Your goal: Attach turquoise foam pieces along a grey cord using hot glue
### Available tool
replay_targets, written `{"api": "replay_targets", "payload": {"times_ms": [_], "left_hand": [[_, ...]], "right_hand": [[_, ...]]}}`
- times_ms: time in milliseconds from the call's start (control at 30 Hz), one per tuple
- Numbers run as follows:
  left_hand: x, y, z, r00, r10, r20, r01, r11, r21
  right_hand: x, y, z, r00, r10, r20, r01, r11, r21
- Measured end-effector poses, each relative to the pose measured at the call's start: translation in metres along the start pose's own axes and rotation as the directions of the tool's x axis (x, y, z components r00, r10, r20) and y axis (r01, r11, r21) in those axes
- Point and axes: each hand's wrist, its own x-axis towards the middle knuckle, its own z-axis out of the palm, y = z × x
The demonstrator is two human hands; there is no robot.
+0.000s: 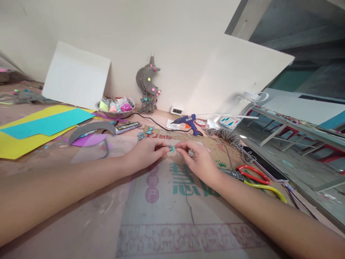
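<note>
Both of my hands meet over a printed plastic sheet (161, 212). Between the fingertips of my left hand (147, 154) is a small turquoise piece (171, 148) edged in grey; its exact shape is too small to make out. Thumb and fingers of my right hand (199, 162) pinch its other side, where it seems to join a grey cord (191, 207) that trails down over the sheet. Just beyond my left hand lie similar turquoise pieces (148, 131) on cardboard. A blue glue gun (185, 120) rests behind my right hand.
Scissors (253, 174) with red and yellow handles, a phone (265, 163) and a grey yarn heap (231, 138) are on the right. Coloured sheets (48, 124), a grey curved strip (91, 129) and a metal bowl (115, 113) sit left. A decorated grey moon (148, 82) stands behind.
</note>
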Motion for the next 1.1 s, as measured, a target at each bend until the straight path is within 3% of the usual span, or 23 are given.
{"api": "replay_targets", "payload": {"times_ms": [267,433,733,1100], "left_hand": [[0.001,0.001,0.001,0.997,0.074,0.006,-0.074,0.996,0.055],[0.001,0.001,0.003,0.992,0.122,0.017,-0.123,0.989,0.079],[0.001,0.000,0.004,0.990,0.137,0.023,-0.138,0.990,0.032],[0.001,-0.002,0.005,0.990,0.138,0.016,-0.138,0.990,0.017]], "right_hand": [[-0.001,-0.006,-0.003,0.994,-0.102,-0.029,0.103,0.995,0.010],[-0.001,-0.009,-0.002,0.999,0.031,-0.025,-0.029,0.998,0.054],[0.000,-0.010,0.003,0.976,0.193,0.105,-0.216,0.930,0.297],[0.001,-0.012,0.004,0.966,0.226,0.129,-0.258,0.893,0.369]]}}
